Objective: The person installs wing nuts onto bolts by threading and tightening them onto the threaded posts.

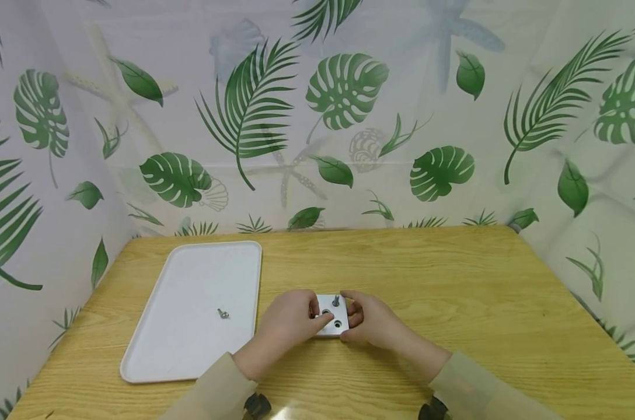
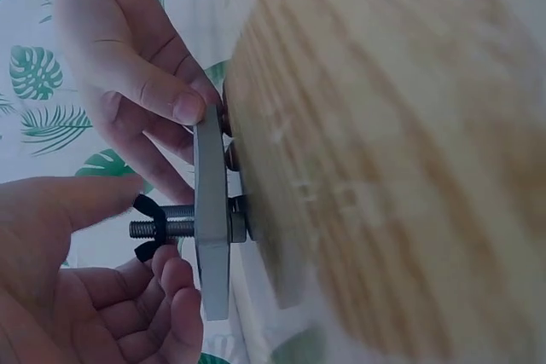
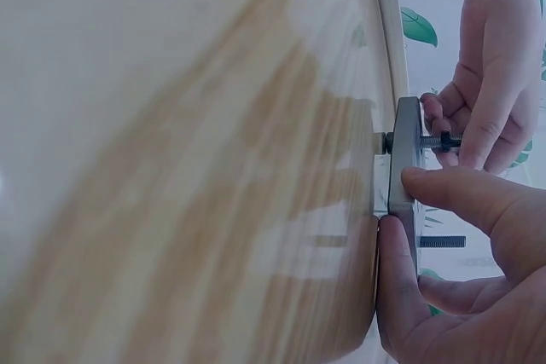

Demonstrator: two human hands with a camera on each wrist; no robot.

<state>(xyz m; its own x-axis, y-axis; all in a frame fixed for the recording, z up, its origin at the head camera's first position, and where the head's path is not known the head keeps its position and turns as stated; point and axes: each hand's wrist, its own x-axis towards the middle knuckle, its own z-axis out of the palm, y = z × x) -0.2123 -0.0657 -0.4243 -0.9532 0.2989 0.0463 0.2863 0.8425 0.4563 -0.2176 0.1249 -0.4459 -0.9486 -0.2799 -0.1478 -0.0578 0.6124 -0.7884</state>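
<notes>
Silver metal, the plate lies level between your hands, either just above the table or propped on the bolt heads; the pictures leave that unsettled. Your left hand pinches a dark wing nut on one bolt, thumb against curled fingers. Your right hand pinches the plate's edge, thumb on top and a finger beneath. The bare bolt stands upright at the far side, with no nut showing.

If your pinch tips the nut off line, it could bind on the thread. The bolt under it could spin along, since you show no grip on its head. Lift or tilt the plate, and the bare bolt could drop through its hole. A bump of your left sleeve against the tray could send the small metal piece sliding.

In the head view your left hand hides the nut. Your right finger covers the spot below the bare bolt, so its head can't be checked. The loose piece is too small to identify surely.
</notes>
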